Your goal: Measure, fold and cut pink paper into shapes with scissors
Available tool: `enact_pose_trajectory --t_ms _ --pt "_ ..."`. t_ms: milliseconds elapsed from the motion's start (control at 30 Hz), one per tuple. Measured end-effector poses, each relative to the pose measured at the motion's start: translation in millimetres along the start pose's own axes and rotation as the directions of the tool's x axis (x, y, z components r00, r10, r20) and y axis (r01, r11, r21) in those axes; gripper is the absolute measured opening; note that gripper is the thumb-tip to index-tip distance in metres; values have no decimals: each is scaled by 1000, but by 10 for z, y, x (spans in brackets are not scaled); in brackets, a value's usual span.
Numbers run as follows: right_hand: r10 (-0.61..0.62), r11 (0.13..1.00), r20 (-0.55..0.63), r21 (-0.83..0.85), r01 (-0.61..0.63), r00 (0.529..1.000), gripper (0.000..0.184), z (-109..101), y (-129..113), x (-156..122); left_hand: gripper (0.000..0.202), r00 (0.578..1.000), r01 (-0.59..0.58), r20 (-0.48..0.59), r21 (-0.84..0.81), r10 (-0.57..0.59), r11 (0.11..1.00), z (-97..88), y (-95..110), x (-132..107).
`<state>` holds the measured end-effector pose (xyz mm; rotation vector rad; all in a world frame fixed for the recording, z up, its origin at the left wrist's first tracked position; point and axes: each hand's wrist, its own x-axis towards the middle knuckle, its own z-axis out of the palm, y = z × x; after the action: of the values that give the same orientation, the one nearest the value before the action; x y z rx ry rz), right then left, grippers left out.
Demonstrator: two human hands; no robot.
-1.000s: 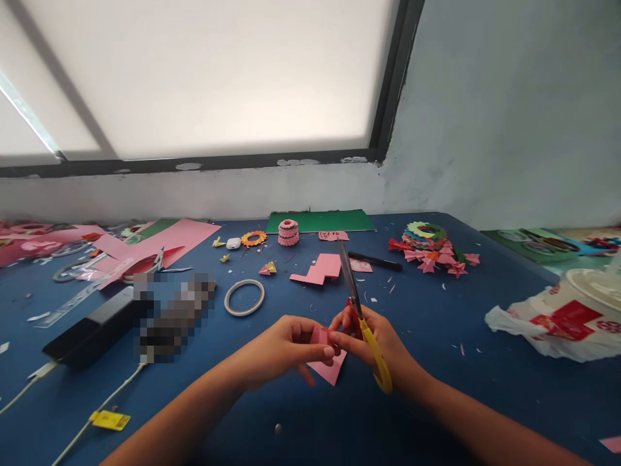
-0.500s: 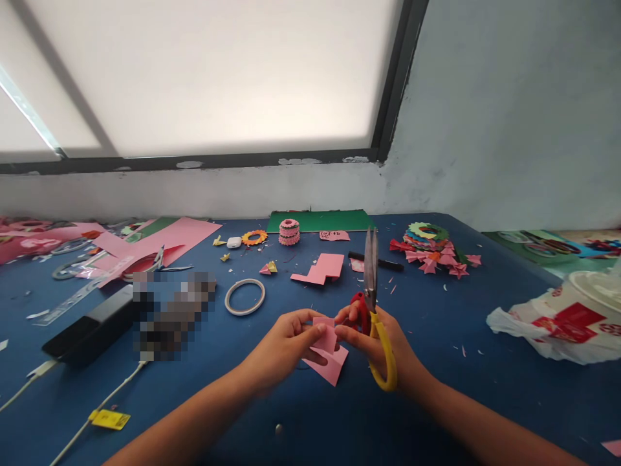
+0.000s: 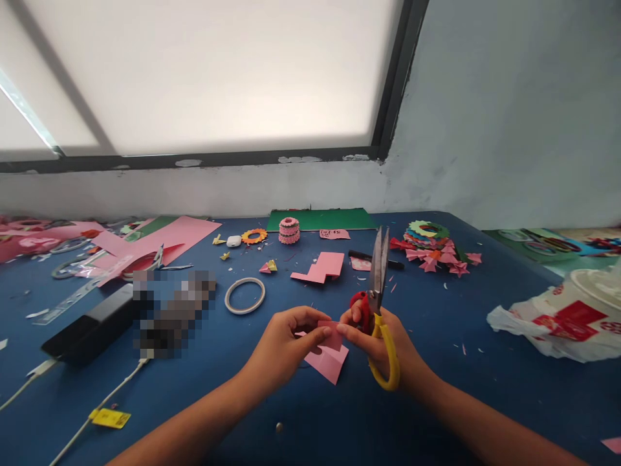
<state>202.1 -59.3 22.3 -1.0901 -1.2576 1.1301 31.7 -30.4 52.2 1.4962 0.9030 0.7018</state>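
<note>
My left hand (image 3: 286,340) pinches a small folded pink paper piece (image 3: 330,355) low over the blue table (image 3: 436,388). My right hand (image 3: 376,340) touches the same paper with its fingertips while gripping scissors (image 3: 378,304) with red and yellow handles. The scissor blades point up and away from me, slightly parted. Both hands meet at the centre of the view, close to the table's near edge.
A tape ring (image 3: 244,296) lies left of my hands, a cut pink sheet (image 3: 320,268) and black pen (image 3: 376,259) beyond them. Paper stars and rings (image 3: 429,246) pile at the back right. A plastic bag (image 3: 557,323) sits right; black box (image 3: 87,330) and cables left.
The scissors swung from leaning left to standing nearly upright, and the blades parted a little. My hands shifted slightly while folding the pink paper between them.
</note>
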Motion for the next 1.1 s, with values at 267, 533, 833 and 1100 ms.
enact_pose_trajectory --t_ms 267,533,833,1100 --pt "25 1000 32 0 -25 999 33 -5 20 -16 23 1000 24 19 -12 -24 1000 -4 13 -6" --pt "-7 1000 5 29 7 1000 37 -6 29 -17 24 998 54 -26 -122 -58 991 -22 12 -4" --pt "-8 999 12 50 8 1000 35 -15 -5 -35 20 997 30 -72 -146 -41 989 -7 23 4" --pt "-29 999 -15 -31 29 999 30 -14 -34 -44 19 996 14 -85 -155 -28 988 -12 12 -15"
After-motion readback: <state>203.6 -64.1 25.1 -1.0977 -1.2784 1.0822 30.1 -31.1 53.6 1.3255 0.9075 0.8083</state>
